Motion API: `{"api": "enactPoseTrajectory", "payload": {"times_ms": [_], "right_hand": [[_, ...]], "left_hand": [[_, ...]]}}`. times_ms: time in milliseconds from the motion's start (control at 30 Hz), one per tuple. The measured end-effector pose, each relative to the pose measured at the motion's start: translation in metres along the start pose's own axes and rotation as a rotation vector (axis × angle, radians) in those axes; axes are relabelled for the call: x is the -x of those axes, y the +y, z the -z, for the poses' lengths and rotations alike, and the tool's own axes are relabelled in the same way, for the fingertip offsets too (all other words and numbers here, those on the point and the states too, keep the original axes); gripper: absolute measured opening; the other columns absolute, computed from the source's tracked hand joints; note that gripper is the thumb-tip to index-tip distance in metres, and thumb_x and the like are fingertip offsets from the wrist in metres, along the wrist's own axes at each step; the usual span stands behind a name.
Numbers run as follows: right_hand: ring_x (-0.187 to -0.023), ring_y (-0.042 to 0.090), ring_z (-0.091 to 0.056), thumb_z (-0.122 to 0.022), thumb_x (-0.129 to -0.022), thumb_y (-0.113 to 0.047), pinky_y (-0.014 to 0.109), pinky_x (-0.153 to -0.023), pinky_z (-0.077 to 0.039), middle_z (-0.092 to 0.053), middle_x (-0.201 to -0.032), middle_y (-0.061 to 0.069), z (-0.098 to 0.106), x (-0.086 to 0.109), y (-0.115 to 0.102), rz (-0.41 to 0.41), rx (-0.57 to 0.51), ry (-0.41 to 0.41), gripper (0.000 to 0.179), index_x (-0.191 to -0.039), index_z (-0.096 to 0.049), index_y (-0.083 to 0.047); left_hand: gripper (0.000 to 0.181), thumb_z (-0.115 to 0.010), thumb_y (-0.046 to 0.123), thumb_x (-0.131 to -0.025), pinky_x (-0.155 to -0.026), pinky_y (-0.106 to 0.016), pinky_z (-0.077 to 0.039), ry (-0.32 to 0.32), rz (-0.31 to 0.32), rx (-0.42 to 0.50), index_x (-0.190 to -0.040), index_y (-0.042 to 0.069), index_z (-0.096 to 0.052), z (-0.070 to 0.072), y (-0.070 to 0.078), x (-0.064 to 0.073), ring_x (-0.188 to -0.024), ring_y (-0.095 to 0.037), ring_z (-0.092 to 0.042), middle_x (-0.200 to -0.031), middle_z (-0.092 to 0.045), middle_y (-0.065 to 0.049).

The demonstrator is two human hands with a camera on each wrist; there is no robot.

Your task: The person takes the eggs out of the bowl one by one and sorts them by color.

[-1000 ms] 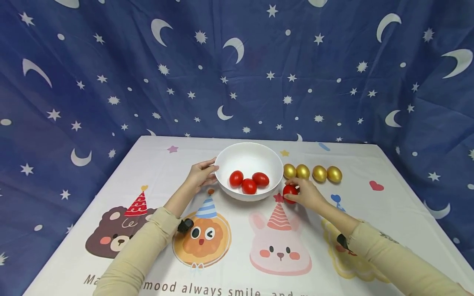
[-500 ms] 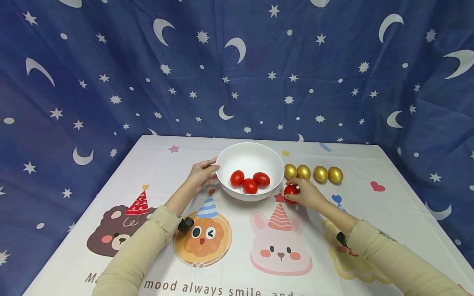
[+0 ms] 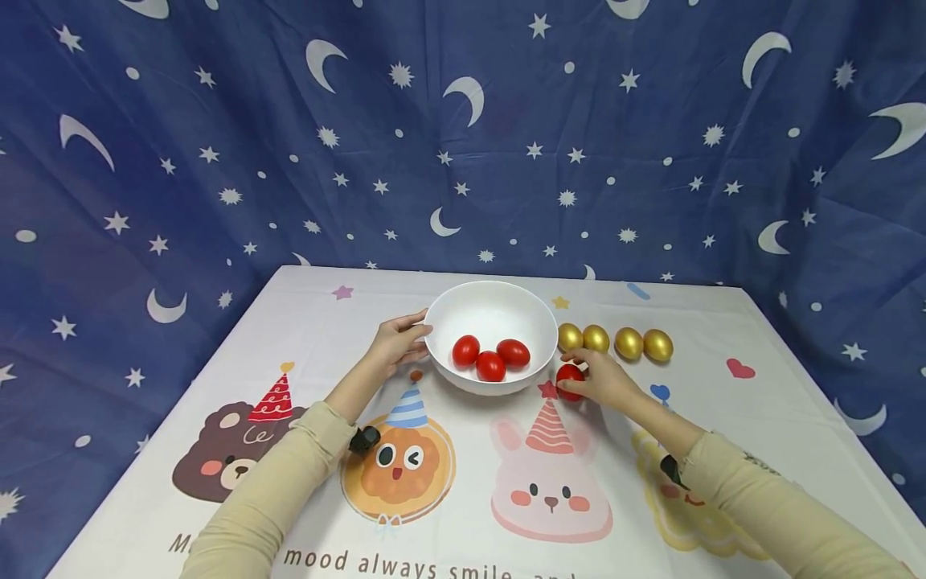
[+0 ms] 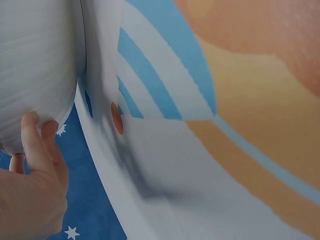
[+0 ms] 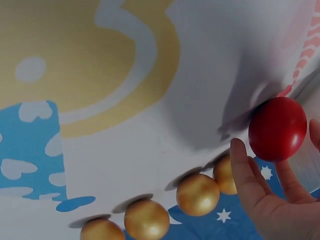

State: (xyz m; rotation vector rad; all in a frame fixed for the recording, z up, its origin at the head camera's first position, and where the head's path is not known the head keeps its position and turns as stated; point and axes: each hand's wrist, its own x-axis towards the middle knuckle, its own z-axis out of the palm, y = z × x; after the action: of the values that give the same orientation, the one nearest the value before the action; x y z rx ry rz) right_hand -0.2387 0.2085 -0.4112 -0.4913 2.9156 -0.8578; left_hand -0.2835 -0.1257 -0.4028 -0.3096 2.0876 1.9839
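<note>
In the head view my left hand (image 3: 396, 342) grips the left rim of a white bowl (image 3: 531, 322), thumb at the rim. The left wrist view shows its fingers (image 4: 35, 145) against the bowl's outer wall. Three red eggs (image 3: 490, 367) lie together inside the bowl. Just right of the bowl my right hand (image 3: 604, 379) holds another red egg (image 3: 570, 381), thumb on the near side and fingers on the far side. In the right wrist view one finger (image 5: 290, 180) reaches under this red egg (image 5: 277, 129), while the forefinger stands off to its side.
Several gold eggs (image 3: 628, 343) stand in a row behind my right hand, the leftmost close to the bowl. A white cloth (image 3: 347, 322) with cartoon prints covers the table. Behind its back edge hangs a dark blue curtain (image 3: 506, 217) with moons and stars.
The whole head view has shifted slightly to the right and down. Both hands, the bowl and the eggs keep their places relative to one another.
</note>
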Motion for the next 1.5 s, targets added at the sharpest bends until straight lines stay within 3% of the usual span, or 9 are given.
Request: {"api": "enactPoseTrajectory", "payload": {"times_ms": [267,533,700,933,1100,1500], "right_hand": [[-0.09,0.033,-0.061,-0.072,-0.082,-0.015,0.041,-0.077,-0.059,-0.064,-0.105,0.023,0.01,0.0,-0.005,0.028,0.015,0.025,0.036,-0.109,-0.062,0.007],[-0.1,0.04,-0.059,-0.067,-0.084,-0.011,0.049,-0.089,-0.055,-0.063,-0.112,0.026,0.019,-0.006,-0.014,-0.007,-0.037,0.073,0.036,-0.113,-0.06,0.009],[-0.099,0.041,-0.059,-0.067,-0.085,-0.009,0.05,-0.089,-0.056,-0.063,-0.109,0.028,0.024,-0.008,-0.019,0.0,-0.063,0.116,0.032,-0.11,-0.061,0.011],[-0.096,0.038,-0.061,-0.065,-0.088,-0.01,0.045,-0.085,-0.059,-0.064,-0.106,0.025,0.032,-0.014,-0.03,-0.057,-0.079,0.138,0.029,-0.112,-0.061,0.006],[-0.094,0.037,-0.062,-0.064,-0.088,-0.009,0.042,-0.081,-0.06,-0.065,-0.103,0.024,0.036,-0.021,-0.041,-0.029,-0.098,0.167,0.027,-0.111,-0.061,0.005],[-0.099,0.035,-0.061,-0.064,-0.087,-0.008,0.043,-0.089,-0.058,-0.064,-0.11,0.023,0.041,-0.037,-0.077,-0.003,-0.09,0.045,0.03,-0.115,-0.061,0.004]], "left_hand": [[0.048,-0.061,0.016,-0.091,-0.066,-0.019,-0.06,-0.002,-0.007,-0.01,-0.138,0.016,-0.049,-0.001,-0.001,0.001,-0.065,-0.005,-0.063,-0.132,-0.052,-0.015],[0.048,-0.062,0.016,-0.091,-0.071,-0.022,-0.061,0.012,-0.005,-0.008,-0.138,0.018,-0.05,-0.001,0.001,0.001,-0.068,-0.007,-0.064,-0.132,-0.052,-0.014],[0.048,-0.062,0.016,-0.091,-0.069,-0.021,-0.061,0.016,-0.007,-0.011,-0.138,0.017,-0.05,0.0,0.001,0.003,-0.067,-0.006,-0.064,-0.132,-0.053,-0.015],[0.048,-0.061,0.015,-0.091,-0.067,-0.02,-0.06,0.018,0.003,-0.009,-0.138,0.018,-0.05,0.002,0.001,0.006,-0.068,-0.005,-0.064,-0.133,-0.053,-0.014],[0.048,-0.062,0.015,-0.091,-0.068,-0.021,-0.061,0.019,0.002,-0.004,-0.138,0.017,-0.05,0.002,0.0,0.005,-0.068,-0.005,-0.064,-0.133,-0.053,-0.014],[0.049,-0.062,0.017,-0.091,-0.071,-0.022,-0.061,0.016,0.004,-0.003,-0.138,0.018,-0.049,-0.001,-0.001,0.001,-0.068,-0.006,-0.065,-0.133,-0.052,-0.014]]}}
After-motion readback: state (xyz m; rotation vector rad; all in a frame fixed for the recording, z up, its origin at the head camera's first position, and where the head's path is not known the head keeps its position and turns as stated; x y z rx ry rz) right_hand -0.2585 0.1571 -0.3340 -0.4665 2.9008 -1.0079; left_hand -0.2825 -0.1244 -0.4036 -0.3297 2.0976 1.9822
